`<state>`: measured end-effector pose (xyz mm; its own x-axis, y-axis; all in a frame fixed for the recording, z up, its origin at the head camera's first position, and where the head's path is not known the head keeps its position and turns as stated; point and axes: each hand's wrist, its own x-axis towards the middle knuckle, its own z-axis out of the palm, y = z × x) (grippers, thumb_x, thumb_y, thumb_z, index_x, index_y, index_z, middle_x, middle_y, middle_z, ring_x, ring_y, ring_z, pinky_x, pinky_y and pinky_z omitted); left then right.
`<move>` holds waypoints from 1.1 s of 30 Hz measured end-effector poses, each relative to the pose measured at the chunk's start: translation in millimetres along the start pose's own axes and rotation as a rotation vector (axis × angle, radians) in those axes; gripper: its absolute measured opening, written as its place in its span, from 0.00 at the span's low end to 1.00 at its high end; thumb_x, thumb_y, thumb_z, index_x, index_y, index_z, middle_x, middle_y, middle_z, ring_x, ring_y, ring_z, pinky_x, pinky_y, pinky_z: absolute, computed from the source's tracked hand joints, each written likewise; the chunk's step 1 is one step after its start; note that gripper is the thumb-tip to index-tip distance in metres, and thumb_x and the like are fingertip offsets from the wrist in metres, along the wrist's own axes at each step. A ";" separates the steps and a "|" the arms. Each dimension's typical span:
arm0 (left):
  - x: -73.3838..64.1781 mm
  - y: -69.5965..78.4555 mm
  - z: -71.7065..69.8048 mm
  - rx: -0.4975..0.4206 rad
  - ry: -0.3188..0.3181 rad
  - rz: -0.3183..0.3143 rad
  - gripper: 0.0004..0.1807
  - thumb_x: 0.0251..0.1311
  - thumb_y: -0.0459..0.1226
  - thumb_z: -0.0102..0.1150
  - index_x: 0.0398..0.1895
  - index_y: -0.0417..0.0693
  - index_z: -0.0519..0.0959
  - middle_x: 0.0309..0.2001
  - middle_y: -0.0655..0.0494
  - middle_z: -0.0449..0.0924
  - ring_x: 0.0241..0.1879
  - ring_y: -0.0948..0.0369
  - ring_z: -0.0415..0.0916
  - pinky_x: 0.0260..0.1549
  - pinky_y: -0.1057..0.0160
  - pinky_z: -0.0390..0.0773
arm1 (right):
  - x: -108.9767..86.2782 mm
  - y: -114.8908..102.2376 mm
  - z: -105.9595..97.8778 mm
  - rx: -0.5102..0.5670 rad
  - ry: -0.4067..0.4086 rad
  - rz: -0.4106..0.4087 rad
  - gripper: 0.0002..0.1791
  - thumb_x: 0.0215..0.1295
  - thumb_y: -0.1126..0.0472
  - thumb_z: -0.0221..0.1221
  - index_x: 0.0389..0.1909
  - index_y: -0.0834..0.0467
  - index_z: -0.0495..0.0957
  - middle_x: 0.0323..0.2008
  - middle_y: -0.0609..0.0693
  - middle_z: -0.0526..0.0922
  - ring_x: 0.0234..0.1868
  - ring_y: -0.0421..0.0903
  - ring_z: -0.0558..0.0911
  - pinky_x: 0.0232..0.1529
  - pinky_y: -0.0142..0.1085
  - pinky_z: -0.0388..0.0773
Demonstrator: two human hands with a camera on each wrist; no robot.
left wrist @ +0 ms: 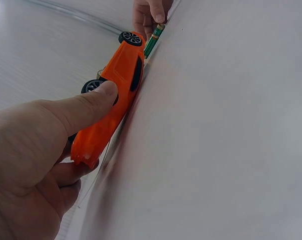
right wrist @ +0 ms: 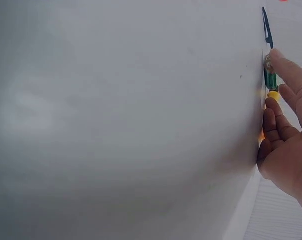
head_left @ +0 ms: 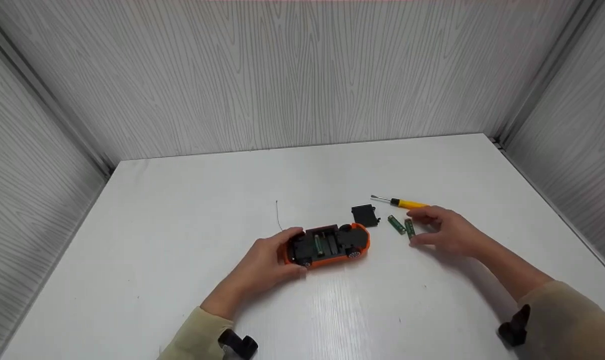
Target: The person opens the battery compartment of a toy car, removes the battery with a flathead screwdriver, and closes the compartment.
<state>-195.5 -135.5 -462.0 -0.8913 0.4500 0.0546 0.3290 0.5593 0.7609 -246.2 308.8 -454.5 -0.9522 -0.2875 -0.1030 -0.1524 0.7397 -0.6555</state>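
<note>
An orange toy car point(head_left: 327, 246) lies upside down in the head view, its battery compartment uncovered and one green battery point(head_left: 319, 245) inside. My left hand point(head_left: 267, 260) grips the car's left end, thumb on the near side and fingers on the far side. To the right, my right hand point(head_left: 447, 232) pinches a green battery point(head_left: 410, 228) by its ends between thumb and forefinger, at the tabletop. Another green battery point(head_left: 396, 224) lies just left of it. In the left wrist view, the thumb presses the car's side point(left wrist: 110, 95) near a wheel.
A black battery cover point(head_left: 365, 215) lies beyond the car's right end. Behind the right hand is a screwdriver point(head_left: 407, 204) with a yellow handle, partly covered by the fingers. A thin wire point(head_left: 277, 214) sticks out from the car. Pale wood-grain panels point(head_left: 282, 75) enclose the white table point(head_left: 192, 200).
</note>
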 end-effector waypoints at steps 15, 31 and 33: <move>-0.3 0.1 -0.4 -0.007 -0.001 -0.005 0.45 0.60 0.43 0.80 0.80 0.55 0.69 0.67 0.53 0.79 0.65 0.56 0.75 0.67 0.47 0.70 | -3.8 -21.9 -7.6 0.031 0.090 -0.079 0.32 0.64 0.47 0.75 0.66 0.54 0.81 0.60 0.53 0.84 0.63 0.55 0.78 0.61 0.54 0.73; 2.3 3.0 -0.2 -0.002 -0.004 0.001 0.44 0.60 0.43 0.79 0.79 0.55 0.70 0.67 0.54 0.79 0.67 0.56 0.74 0.69 0.47 0.68 | 4.2 -98.4 18.9 0.117 0.083 -0.291 0.26 0.63 0.53 0.77 0.61 0.47 0.84 0.55 0.43 0.86 0.58 0.53 0.80 0.60 0.54 0.74; 2.8 3.3 -0.4 -0.004 -0.005 0.000 0.44 0.60 0.43 0.79 0.79 0.55 0.70 0.67 0.54 0.79 0.67 0.56 0.73 0.69 0.46 0.68 | 6.6 -106.8 23.0 0.129 0.071 -0.302 0.26 0.62 0.53 0.77 0.61 0.48 0.84 0.54 0.41 0.85 0.59 0.52 0.80 0.61 0.55 0.74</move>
<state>-197.1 -132.7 -459.2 -0.8897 0.4538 0.0509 0.3276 0.5566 0.7635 -230.2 213.8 -402.4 -0.8860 -0.4354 0.1597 -0.4001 0.5434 -0.7380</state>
